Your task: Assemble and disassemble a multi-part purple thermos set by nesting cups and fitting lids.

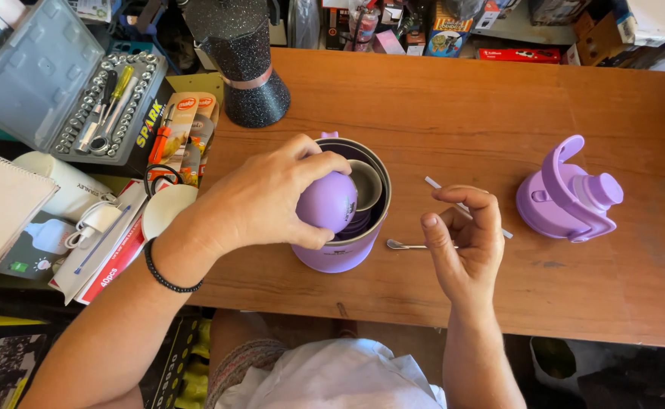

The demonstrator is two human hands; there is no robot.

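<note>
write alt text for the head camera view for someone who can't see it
Seen from above, a person's left hand holds a purple rounded piece over an open purple cup on a wooden table. The right hand pinches a thin white straw above a metal spoon. A purple spouted lid lies to the right, a speckled moka pot behind.

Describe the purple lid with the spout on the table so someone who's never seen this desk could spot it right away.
Start at the wooden table and look to its right side, past the person's right hand. The lid lies there alone, apart from the purple cup under the left hand. It is lilac plastic with a loop handle and a stubby spout, unlike the smooth, round purple piece that hand grips.
</note>
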